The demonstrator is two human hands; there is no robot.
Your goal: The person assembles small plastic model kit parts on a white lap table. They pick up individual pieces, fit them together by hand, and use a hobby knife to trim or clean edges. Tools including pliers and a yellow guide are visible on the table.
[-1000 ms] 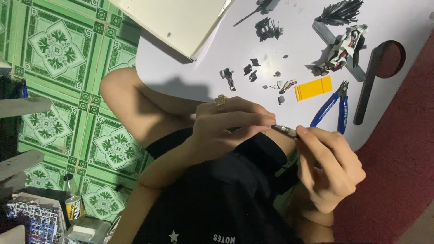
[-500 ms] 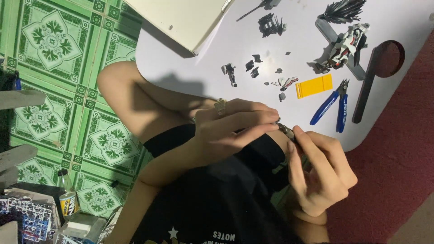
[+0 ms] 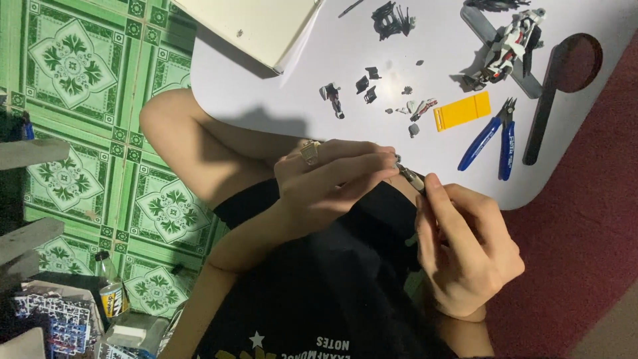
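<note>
Over the lap, at the near edge of the white table point(image 3: 372, 143), both hands meet on one very small job. On the table lie an open booklet point(image 3: 249, 26), a white and dark model figure point(image 3: 508, 46), blue cutters point(image 3: 495, 139), a yellow strip point(image 3: 462, 111) and a scatter of small dark parts point(image 3: 369, 86).

The left hand point(image 3: 332, 183), wearing a ring point(image 3: 310, 153), has its fingers drawn together, fingertips pinching a tiny grey piece point(image 3: 398, 159). The right hand point(image 3: 462, 252) is curled around a thin metal tool point(image 3: 412, 178), thumb pressed along it, tip touching the piece.

The piece hangs beyond the table edge, above dark clothing point(image 3: 319, 292) and green tiled floor point(image 3: 86, 133). If the tip levers too hard or the pinch loosens, it could well spring loose and vanish against the cloth or tiles. A slip could also drive the tip into the left fingertips, or mar the piece.
</note>
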